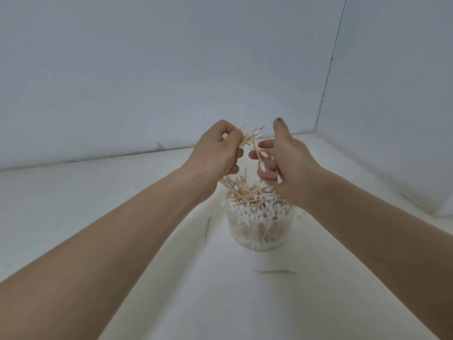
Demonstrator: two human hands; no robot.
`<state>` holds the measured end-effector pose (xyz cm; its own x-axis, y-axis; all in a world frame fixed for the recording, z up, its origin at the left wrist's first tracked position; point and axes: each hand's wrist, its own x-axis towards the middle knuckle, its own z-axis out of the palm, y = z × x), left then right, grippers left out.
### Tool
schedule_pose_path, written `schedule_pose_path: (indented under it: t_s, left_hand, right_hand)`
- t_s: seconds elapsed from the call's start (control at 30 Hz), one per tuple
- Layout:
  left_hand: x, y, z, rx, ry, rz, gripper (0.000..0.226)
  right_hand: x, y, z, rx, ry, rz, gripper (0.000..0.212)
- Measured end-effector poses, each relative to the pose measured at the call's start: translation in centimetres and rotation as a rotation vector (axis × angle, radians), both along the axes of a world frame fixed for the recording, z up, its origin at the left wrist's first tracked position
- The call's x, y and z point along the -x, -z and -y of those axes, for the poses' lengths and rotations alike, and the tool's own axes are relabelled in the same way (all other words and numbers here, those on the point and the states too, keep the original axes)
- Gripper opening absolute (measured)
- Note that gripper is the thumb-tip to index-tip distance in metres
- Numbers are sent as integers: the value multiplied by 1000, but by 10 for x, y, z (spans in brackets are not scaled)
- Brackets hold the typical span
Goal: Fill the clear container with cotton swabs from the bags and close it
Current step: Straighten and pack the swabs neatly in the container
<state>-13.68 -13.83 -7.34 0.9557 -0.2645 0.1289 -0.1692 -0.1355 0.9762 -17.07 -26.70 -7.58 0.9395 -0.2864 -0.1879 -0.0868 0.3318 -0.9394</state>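
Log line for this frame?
left hand: holds swabs | right hand: holds swabs | container: heaped, open | stray swabs on table

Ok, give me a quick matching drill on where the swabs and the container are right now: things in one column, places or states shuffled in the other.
Things:
1. left hand
2. right hand
3. clear container
4. loose swab

Places or states:
A. lies flat on the white surface in front of the container
B. grips a bundle of swabs above the container
C. stands open, packed with swabs, some piled across the top
D. holds a few swabs, thumb up

Pairs: 1-B, 2-D, 3-C, 4-A
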Motion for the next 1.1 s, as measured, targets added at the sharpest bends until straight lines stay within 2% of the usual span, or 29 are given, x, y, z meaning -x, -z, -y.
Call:
schedule_pose_path:
  t_s: [0.23, 0.5, 0.6, 0.83, 0.97, 1.1]
  left_hand:
    - [-3, 2, -2, -5, -87, 25, 12]
    - [5, 3, 5, -25, -64, 32, 17]
    - [9, 1, 9, -95, -46, 78, 18]
    - [16, 1, 16, -232, -66, 123, 20]
    - [20, 3, 19, -380, -43, 245, 34]
    - [23, 2, 15, -524, 33, 312, 45]
  right_hand:
    - [5, 2, 5, -131, -193, 46, 14]
    - [0, 3, 3, -198, -187, 152, 3]
    - [-1, 1, 1, -229, -170, 169, 13]
    - [-1, -3, -8, -303, -26, 170, 21]
    - [-3, -3, -11, -232, -11, 168, 25]
    - [1, -6, -11, -253, -16, 191, 32]
